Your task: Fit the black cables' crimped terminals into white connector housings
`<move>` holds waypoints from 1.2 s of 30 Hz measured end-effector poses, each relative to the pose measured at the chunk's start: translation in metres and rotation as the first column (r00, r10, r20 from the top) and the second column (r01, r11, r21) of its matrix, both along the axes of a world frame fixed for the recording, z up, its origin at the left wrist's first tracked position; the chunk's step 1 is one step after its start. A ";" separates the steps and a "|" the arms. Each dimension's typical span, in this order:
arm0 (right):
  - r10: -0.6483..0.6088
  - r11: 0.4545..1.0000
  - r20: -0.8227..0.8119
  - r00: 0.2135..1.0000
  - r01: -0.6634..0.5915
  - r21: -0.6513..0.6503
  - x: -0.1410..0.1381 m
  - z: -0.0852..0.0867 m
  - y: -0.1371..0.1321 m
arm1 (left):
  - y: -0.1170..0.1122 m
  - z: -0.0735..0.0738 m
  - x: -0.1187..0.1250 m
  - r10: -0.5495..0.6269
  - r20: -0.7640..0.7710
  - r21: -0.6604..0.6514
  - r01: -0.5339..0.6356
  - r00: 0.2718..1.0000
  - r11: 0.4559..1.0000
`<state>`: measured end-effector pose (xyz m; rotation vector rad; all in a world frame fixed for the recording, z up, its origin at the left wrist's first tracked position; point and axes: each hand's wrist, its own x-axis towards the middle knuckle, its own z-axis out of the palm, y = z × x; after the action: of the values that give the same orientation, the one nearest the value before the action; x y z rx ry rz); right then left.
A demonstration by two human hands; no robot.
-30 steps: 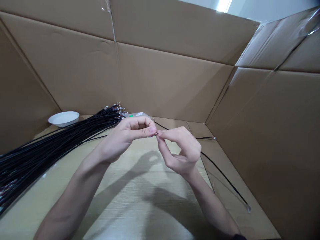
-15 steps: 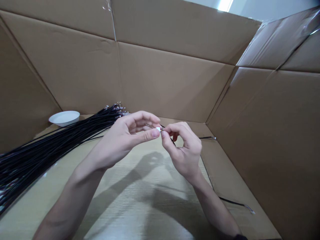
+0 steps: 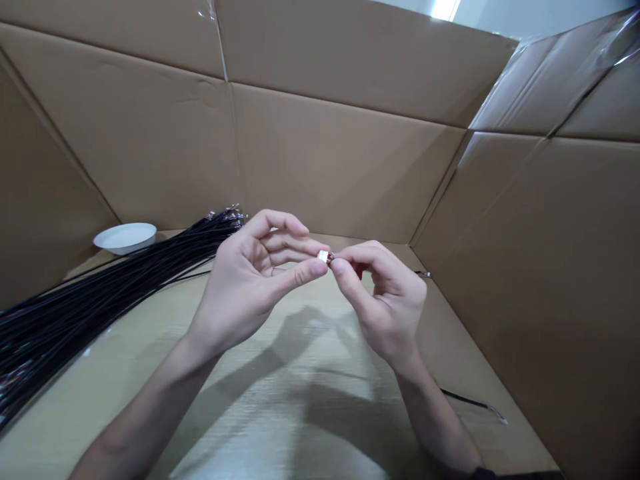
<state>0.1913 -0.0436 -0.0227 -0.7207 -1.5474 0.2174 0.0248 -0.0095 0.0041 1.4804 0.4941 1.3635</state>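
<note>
Above the middle of the table, a small white connector point(image 3: 323, 256) is pinched between the thumb and fingertips of my left hand point(image 3: 260, 273). Thin wires point(image 3: 331, 257), partly reddish, come out of its right side. My right hand point(image 3: 383, 287) closes its thumb and index finger on these wires, close to the connector. The fingertips of both hands almost meet. The rest of this cable is mostly hidden behind my right hand.
A thick bundle of black cables point(image 3: 125, 287) with connector ends lies on the left of the table point(image 3: 240, 413). Behind it sits a white dish point(image 3: 125, 237). On the right are a cable end point(image 3: 470, 400) and another cable tip point(image 3: 424, 273). Cardboard walls point(image 3: 350, 160) enclose the back and sides.
My right hand has shifted slightly to the right and the connector has come along a little. The connector's white face shows more fully, and my left index finger has lifted away from it.
</note>
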 end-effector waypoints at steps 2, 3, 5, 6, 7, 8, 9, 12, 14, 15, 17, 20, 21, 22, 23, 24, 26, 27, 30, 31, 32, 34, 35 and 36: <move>-0.033 0.999 0.028 0.999 0.032 0.022 0.001 0.002 -0.002 | -0.001 -0.002 0.002 0.013 0.008 0.040 -0.014 1.000 0.999; -0.062 0.997 0.048 0.997 0.061 0.039 0.001 0.003 -0.004 | -0.002 -0.003 0.004 0.029 0.005 0.064 -0.030 1.000 0.998; -0.142 0.987 0.096 0.985 0.134 0.092 0.001 0.006 -0.005 | -0.003 -0.006 0.007 0.068 -0.005 0.113 -0.067 0.998 0.991; -0.191 0.976 0.120 0.974 0.176 0.132 0.001 0.007 -0.006 | -0.004 -0.007 0.008 0.088 -0.012 0.132 -0.086 0.996 0.987; -0.242 0.960 0.142 0.960 0.216 0.175 0.002 0.008 -0.007 | -0.004 -0.008 0.010 0.106 -0.016 0.153 -0.103 0.994 0.983; -0.290 0.942 0.160 0.943 0.252 0.220 0.002 0.009 -0.007 | -0.004 -0.010 0.011 0.122 -0.019 0.175 -0.117 0.992 0.978; -0.335 0.922 0.176 0.926 0.283 0.262 0.002 0.009 -0.007 | -0.005 -0.011 0.013 0.137 -0.016 0.201 -0.131 0.990 0.971; -0.452 0.861 0.217 0.865 0.360 0.358 0.002 0.009 -0.010 | -0.005 -0.015 0.016 0.179 0.021 0.328 -0.176 0.984 0.928; -0.526 0.819 0.226 0.820 0.417 0.395 0.000 0.008 -0.011 | -0.006 -0.018 0.018 0.214 0.048 0.402 -0.215 0.976 0.890; -0.561 0.797 0.222 0.797 0.447 0.407 -0.001 0.008 -0.012 | -0.007 -0.019 0.019 0.232 0.060 0.429 -0.235 0.971 0.872; -0.606 0.766 0.204 0.769 0.494 0.412 -0.002 0.007 -0.013 | -0.008 -0.020 0.019 0.259 0.087 0.458 -0.269 0.962 0.847; -0.566 0.802 0.214 0.796 0.470 0.369 0.000 0.009 -0.015 | -0.008 -0.019 0.019 0.222 0.102 0.443 -0.244 0.970 0.862; -0.526 0.833 0.240 0.816 0.437 0.340 0.002 0.011 -0.015 | -0.006 -0.018 0.019 0.188 0.096 0.420 -0.211 0.977 0.883; -0.485 0.862 0.269 0.832 0.402 0.310 0.004 0.012 -0.016 | -0.005 -0.018 0.018 0.147 0.085 0.389 -0.169 0.985 0.906; -0.446 0.886 0.298 0.844 0.369 0.281 0.006 0.014 -0.017 | -0.003 -0.018 0.017 0.104 0.072 0.355 -0.123 0.992 0.927; -0.412 0.905 0.324 0.851 0.341 0.254 0.008 0.015 -0.018 | 0.000 -0.018 0.017 0.061 0.057 0.321 -0.076 0.997 0.944; -0.361 0.931 0.370 0.856 0.305 0.203 0.012 0.018 -0.021 | 0.004 -0.018 0.016 -0.011 0.021 0.264 0.005 1.000 0.965; -0.341 0.939 0.392 0.855 0.294 0.177 0.014 0.019 -0.022 | 0.006 -0.018 0.016 -0.041 0.007 0.247 0.038 0.999 0.968; -0.299 0.953 0.459 0.837 0.285 0.100 0.019 0.020 -0.025 | 0.010 -0.019 0.016 -0.119 -0.012 0.236 0.119 0.993 0.964; -0.290 0.954 0.476 0.830 0.291 0.073 0.020 0.020 -0.025 | 0.010 -0.019 0.016 -0.135 -0.014 0.237 0.135 0.991 0.962; -0.282 0.953 0.491 0.824 0.298 0.048 0.021 0.020 -0.026 | 0.010 -0.020 0.016 -0.146 -0.017 0.238 0.146 0.989 0.960; -0.270 0.952 0.513 0.815 0.304 0.018 0.022 0.020 -0.026 | 0.010 -0.021 0.015 -0.145 -0.037 0.239 0.150 0.989 0.959; -0.266 0.953 0.524 0.809 0.303 0.016 0.023 0.020 -0.027 | 0.010 -0.022 0.014 -0.139 -0.053 0.242 0.148 0.989 0.959; -0.271 0.952 0.532 0.802 0.305 0.025 0.023 0.019 -0.027 | 0.010 -0.023 0.013 -0.130 -0.072 0.246 0.144 0.989 0.958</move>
<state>0.2139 -0.0705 -0.0034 -1.1224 -1.9298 -0.1858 0.0374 0.0002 -0.0185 1.7287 0.2535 1.3136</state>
